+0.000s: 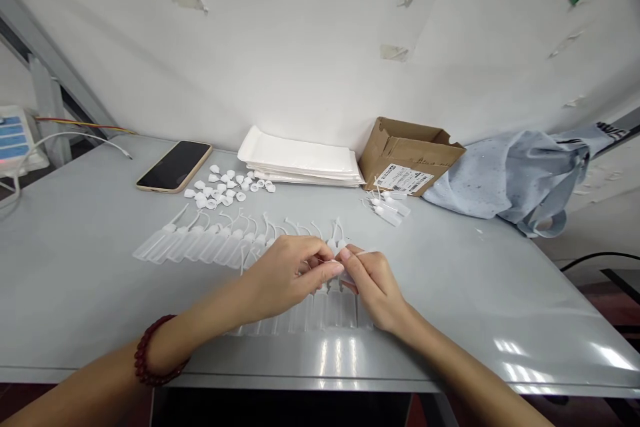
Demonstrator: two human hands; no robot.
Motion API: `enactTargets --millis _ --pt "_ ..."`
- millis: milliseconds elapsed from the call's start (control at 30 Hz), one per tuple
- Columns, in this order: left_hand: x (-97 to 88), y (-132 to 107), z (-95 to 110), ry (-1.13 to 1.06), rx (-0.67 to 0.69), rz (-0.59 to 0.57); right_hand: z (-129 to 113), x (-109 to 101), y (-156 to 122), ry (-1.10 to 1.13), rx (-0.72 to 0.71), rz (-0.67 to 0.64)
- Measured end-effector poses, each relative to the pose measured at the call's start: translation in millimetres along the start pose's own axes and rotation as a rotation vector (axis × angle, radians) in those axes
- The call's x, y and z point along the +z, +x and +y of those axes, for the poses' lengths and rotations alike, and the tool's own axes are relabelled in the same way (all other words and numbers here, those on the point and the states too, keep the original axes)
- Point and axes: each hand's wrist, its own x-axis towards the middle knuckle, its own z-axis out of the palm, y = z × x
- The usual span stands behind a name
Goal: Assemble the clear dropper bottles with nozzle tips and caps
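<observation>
My left hand (pixel 290 273) and my right hand (pixel 373 283) meet over the near middle of a grey table (pixel 75 280), fingertips pinched together on a small clear plastic bottle (pixel 334 280) that they mostly hide. Both hands are closed. A row of several clear small bottles with thin white tethered caps (pixel 200 243) lies on the table from the left toward my hands. More clear bottles (pixel 310 313) lie under and in front of my hands. A pile of loose white caps (pixel 223 188) sits farther back. My left wrist wears a dark red bead bracelet (pixel 150 353).
A phone (pixel 174 165) lies face up at the back left. A stack of white padded envelopes (pixel 300 160) leans by the wall, beside an open cardboard box (pixel 407 157). A few more small bottles (pixel 387 207) lie before the box. A light blue cloth bag (pixel 520 173) lies right.
</observation>
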Motion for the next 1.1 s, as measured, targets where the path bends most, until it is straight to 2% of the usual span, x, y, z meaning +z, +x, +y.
enactTargets --millis 167,233,300,467,567,767,900,1100 --pt "0.2 -0.1 -8.4 0.089 0.241 0.032 0.7 -0.3 0.2 0.087 0.045 -0.022" --pt "0.4 0.4 -9.6 0.111 0.289 0.038 1.6 -0.6 0.4 0.077 0.037 -0.018" --pt "0.3 1.0 -8.1 0.065 0.239 0.045 3.1 -1.3 0.5 0.001 -0.019 -0.003" --pt "-2.4 2.4 -1.3 -0.061 -0.078 -0.021 10.6 -3.3 0.8 -0.347 -0.273 0.035" --pt "-4.5 2.6 -0.6 -0.074 -0.152 -0.097 16.9 -3.1 1.0 -0.494 -0.381 0.033" --pt "-5.3 1.7 1.5 -0.164 -0.226 -0.190 18.9 -3.7 0.5 -0.554 -0.501 0.064" --pt "-2.1 -0.6 2.3 -0.077 -0.123 -0.152 13.0 -4.4 1.0 -0.446 -0.421 0.060" --pt "3.7 -4.6 -8.8 0.352 0.342 -0.001 7.4 -4.5 2.8 -0.219 -0.237 0.015"
